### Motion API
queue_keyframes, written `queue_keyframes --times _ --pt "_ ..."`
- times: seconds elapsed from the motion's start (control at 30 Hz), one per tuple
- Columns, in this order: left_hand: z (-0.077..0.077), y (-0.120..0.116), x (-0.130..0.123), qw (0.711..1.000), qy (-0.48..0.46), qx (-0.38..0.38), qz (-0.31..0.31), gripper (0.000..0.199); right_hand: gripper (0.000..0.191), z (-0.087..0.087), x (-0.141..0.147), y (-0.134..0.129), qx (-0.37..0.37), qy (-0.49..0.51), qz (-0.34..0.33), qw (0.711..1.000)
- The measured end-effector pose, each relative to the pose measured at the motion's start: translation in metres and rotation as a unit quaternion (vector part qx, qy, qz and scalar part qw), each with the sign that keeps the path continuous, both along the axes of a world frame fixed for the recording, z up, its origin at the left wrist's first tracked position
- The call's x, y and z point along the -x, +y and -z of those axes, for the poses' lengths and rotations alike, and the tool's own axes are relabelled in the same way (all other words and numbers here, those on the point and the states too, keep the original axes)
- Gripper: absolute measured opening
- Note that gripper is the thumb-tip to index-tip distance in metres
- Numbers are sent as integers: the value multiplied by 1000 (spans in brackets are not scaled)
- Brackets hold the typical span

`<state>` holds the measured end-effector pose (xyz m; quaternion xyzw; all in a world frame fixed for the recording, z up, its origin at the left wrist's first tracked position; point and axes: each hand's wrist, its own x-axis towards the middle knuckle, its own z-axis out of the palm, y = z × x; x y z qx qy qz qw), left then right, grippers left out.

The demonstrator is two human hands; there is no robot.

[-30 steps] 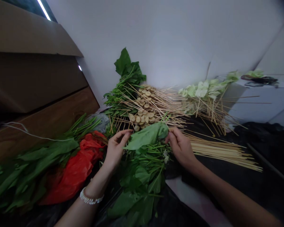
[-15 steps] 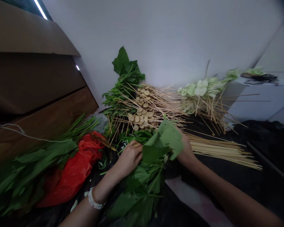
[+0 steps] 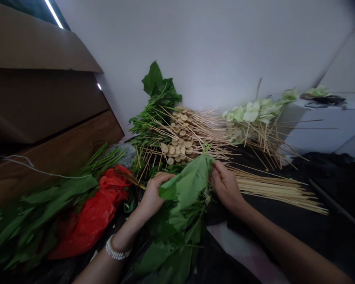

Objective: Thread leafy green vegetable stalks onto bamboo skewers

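A broad green leaf (image 3: 189, 181) is stretched between my two hands, with its short stems pointing up and away. My left hand (image 3: 154, 193), with a beaded bracelet at the wrist, grips the leaf's left edge; its fingertips are partly hidden behind the leaf. At the other edge, my right hand (image 3: 225, 185) pinches the leaf near the stem end. Beneath both hands lies a pile of loose leafy greens (image 3: 177, 244). Just beyond are skewered pale round slices (image 3: 177, 148), and right of my right hand lies a bundle of bare wooden skewers (image 3: 278, 189).
At the left, more large leaves (image 3: 32, 221) lie beside a red plastic bag (image 3: 91, 215). Skewered greens (image 3: 154, 106) stand against the wall. Cabbage-like pieces on skewers (image 3: 251, 112) sit at the back right. A cardboard box (image 3: 41, 102) fills the upper left.
The leaf has opened out and moved left and slightly down. My left hand has come up onto its left edge, and my right hand's fingers now show at its right edge.
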<state>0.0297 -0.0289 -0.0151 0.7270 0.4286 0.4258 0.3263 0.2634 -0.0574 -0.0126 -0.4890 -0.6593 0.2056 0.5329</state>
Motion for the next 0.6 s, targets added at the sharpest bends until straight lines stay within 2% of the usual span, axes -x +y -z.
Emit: queue_keyframes --times 0.07,0.13,0.23,0.3,0.37,0.47,0.6 --pt "-5 2 1 998 -49 33 -25 17 25 0 0 0 -23 -34 2 999" --pt "-10 3 1 989 -122 83 -24 22 26 1 1 0 -48 -74 -11 996" --pt "-14 2 0 950 -257 178 32 25 28 7 4 0 -78 -127 -44 988" --pt "-14 1 -1 922 -314 219 63 23 29 13 7 0 -76 -165 -66 981" --pt "-14 0 -1 910 -331 237 79 24 30 18 9 0 -58 -203 -84 974" --pt "-15 -2 -1 909 -324 244 91 28 32 23 11 -1 -39 -234 -86 968" --pt "-15 -1 -2 910 -327 246 72 31 32 25 11 -1 -28 -250 -81 964"
